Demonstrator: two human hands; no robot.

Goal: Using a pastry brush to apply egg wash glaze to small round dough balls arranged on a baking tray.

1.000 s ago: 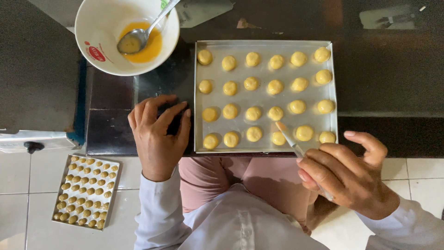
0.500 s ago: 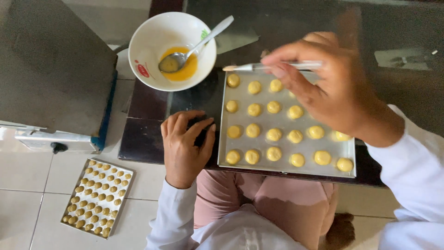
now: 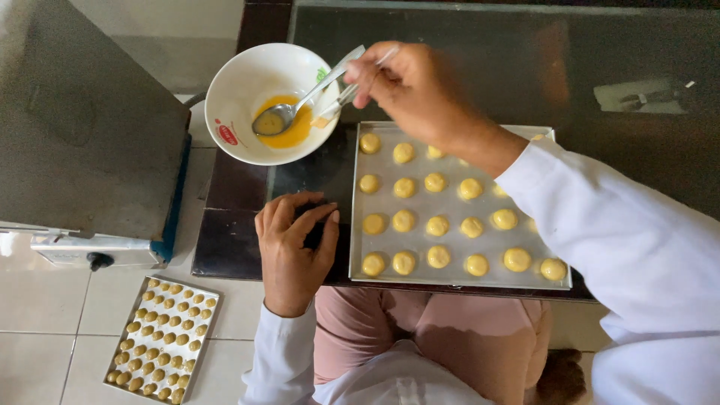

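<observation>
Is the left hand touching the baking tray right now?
Apart. The head view shows the left hand flat on the dark table, a strip showing before the baking tray.

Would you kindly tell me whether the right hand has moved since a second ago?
Yes: the right hand went from the tray's near corner to the bowl.

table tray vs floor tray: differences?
The table tray sits on the dark table; the floor tray lies on the tiles. Table-tray dough balls are pale yellow, widely spaced; floor-tray balls are browner, tightly packed. The left hand rests beside the table tray; no hand is near the floor tray. Both are rectangular metal trays.
</observation>
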